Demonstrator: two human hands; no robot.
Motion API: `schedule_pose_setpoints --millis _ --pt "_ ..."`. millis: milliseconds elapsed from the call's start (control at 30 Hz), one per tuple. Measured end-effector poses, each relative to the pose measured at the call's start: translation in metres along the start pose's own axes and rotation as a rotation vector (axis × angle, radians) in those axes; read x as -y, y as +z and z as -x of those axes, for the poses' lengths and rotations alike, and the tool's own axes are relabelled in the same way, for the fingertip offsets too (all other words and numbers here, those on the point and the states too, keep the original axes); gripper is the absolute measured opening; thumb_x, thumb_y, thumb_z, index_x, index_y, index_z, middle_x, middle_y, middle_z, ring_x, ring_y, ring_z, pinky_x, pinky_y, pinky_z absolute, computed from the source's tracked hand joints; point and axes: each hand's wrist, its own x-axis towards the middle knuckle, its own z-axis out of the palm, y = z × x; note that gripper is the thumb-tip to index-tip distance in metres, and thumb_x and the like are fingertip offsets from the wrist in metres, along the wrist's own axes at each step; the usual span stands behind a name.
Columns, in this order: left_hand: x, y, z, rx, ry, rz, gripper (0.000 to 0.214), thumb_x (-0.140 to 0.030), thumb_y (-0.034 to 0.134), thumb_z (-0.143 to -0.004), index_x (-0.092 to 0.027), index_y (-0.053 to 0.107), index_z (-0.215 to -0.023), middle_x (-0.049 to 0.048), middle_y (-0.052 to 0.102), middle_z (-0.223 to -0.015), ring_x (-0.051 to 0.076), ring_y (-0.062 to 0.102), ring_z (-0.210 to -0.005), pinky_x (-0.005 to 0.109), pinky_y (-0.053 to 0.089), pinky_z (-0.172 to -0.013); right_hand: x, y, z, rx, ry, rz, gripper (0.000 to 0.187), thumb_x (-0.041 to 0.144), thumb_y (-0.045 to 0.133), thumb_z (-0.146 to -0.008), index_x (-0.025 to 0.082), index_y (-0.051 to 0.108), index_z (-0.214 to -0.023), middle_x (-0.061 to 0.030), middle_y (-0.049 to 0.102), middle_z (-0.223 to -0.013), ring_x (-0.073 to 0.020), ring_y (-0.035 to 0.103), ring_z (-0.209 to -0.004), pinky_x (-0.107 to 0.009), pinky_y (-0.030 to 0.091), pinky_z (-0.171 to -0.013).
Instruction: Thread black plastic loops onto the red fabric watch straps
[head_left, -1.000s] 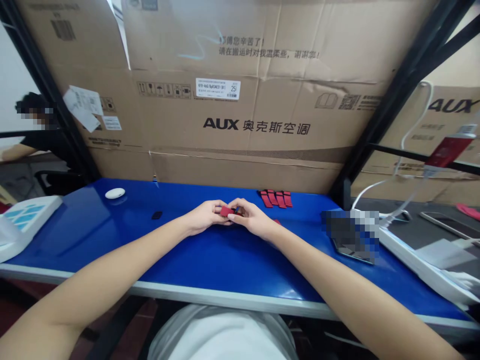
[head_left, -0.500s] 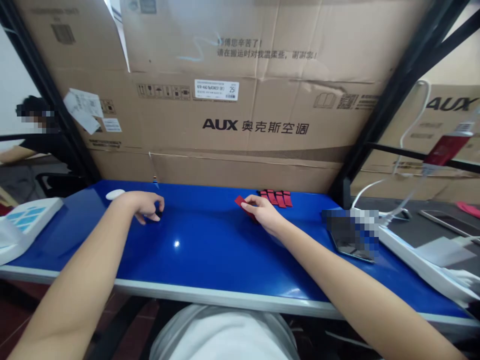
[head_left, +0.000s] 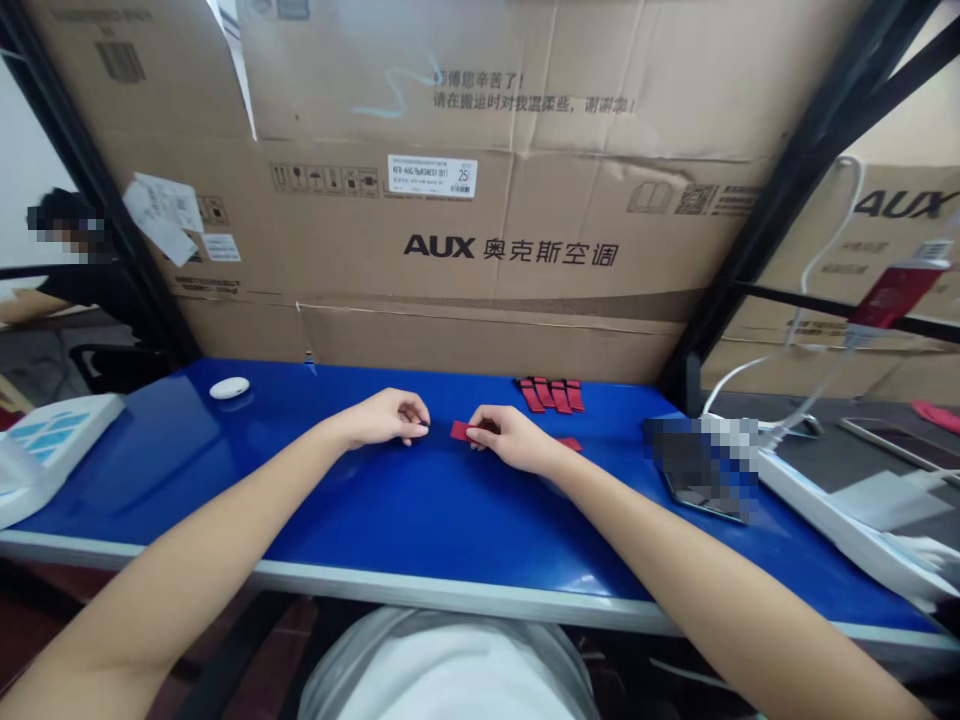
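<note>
My right hand point(head_left: 506, 436) rests on the blue table point(head_left: 420, 500) near its middle, fingers pinched on a small red strip point(head_left: 460, 430) that sticks out to the left. My left hand point(head_left: 390, 416) hovers just left of it, fingers curled around a small dark piece point(head_left: 422, 425) at the fingertips. The two hands are a short gap apart. A row of several red strips point(head_left: 552, 395) lies at the back of the table, behind my right hand. Another red strip point(head_left: 570, 443) peeks out beside my right wrist.
A large AUX cardboard box point(head_left: 480, 200) walls off the back. A white oval object point(head_left: 229, 387) sits back left, a white and blue device point(head_left: 52, 440) at the left edge. A phone point(head_left: 705, 490), white cable and trays lie right. Another person sits far left.
My left hand went out to the small black piece at the left, took it and came back to the middle. My right hand moved back toward the middle with the red strip.
</note>
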Motion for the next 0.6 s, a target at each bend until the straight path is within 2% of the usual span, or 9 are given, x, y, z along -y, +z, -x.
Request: schedule_pose_setpoints --millis 100,200,467,600 --pt "-0.001 0.018 -0.005 -0.048 0.041 0.306 0.032 -0.027 0.080 -0.064 -0.013 0.060 -0.084 0.0017 0.060 -0.079 0.012 0.062 -0.069 0.033 0.054 -0.072 -0.001 0.002 0.001 0.035 0.011 -0.053 0.014 0.031 0.055 -0.085 0.018 0.056 -0.081 -0.0023 0.064 -0.071 -0.0136 0.059 -0.064 -0.027 0.047 -0.064" --pt "-0.001 0.029 -0.008 -0.062 0.061 0.487 0.036 -0.024 0.083 -0.062 -0.013 0.060 -0.087 0.0022 0.060 -0.084 0.013 0.063 -0.075 0.033 0.053 -0.077 0.001 0.001 0.001 0.034 0.005 -0.048 0.013 0.029 0.053 -0.087 0.018 0.056 -0.083 -0.0018 0.063 -0.071 -0.0126 0.057 -0.061 -0.025 0.046 -0.060" --pt "-0.002 0.033 -0.008 -0.033 0.061 0.488 0.031 -0.024 0.081 -0.066 -0.012 0.063 -0.088 0.0029 0.065 -0.078 0.010 0.061 -0.070 0.023 0.047 -0.065 0.007 -0.008 0.003 0.064 -0.175 0.013 0.016 0.031 0.051 -0.088 0.018 0.058 -0.083 0.0001 0.059 -0.075 -0.0125 0.050 -0.067 -0.026 0.041 -0.066" --pt "-0.004 0.038 -0.008 0.012 0.068 0.568 0.034 -0.020 0.082 -0.063 -0.012 0.062 -0.090 0.0044 0.067 -0.080 0.013 0.065 -0.072 0.026 0.050 -0.070 0.006 -0.007 0.000 0.023 -0.151 -0.100 0.017 0.036 0.056 -0.084 0.019 0.057 -0.087 0.0000 0.056 -0.079 -0.0134 0.049 -0.070 -0.026 0.040 -0.067"
